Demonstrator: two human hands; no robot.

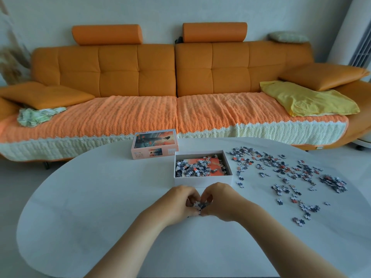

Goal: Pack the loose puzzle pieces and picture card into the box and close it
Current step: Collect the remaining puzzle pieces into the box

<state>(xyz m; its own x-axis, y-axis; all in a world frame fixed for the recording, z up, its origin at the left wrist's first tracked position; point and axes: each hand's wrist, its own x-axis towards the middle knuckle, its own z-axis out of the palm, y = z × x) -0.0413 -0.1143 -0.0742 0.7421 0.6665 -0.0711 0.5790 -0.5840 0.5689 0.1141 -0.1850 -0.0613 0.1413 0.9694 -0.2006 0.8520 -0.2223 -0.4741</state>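
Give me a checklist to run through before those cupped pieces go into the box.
1. Handful of grey and orange puzzle pieces enclosed by left hand and right hand: ok.
2. Open white cardboard box directly ahead of the hands: ok.
3. Orange picture card already inside: ok.
4. Room left in box: ok.
5. Printed box lid off, behind the box: ok.
6. Scattered pieces on white oval table cleared: not ok.

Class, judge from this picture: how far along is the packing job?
Done: the picture card and some pieces lie in the open box. In hand: the left hand and right hand cup a small clump of pieces. Left: the scattered pieces on the table, and the lid beside the box.
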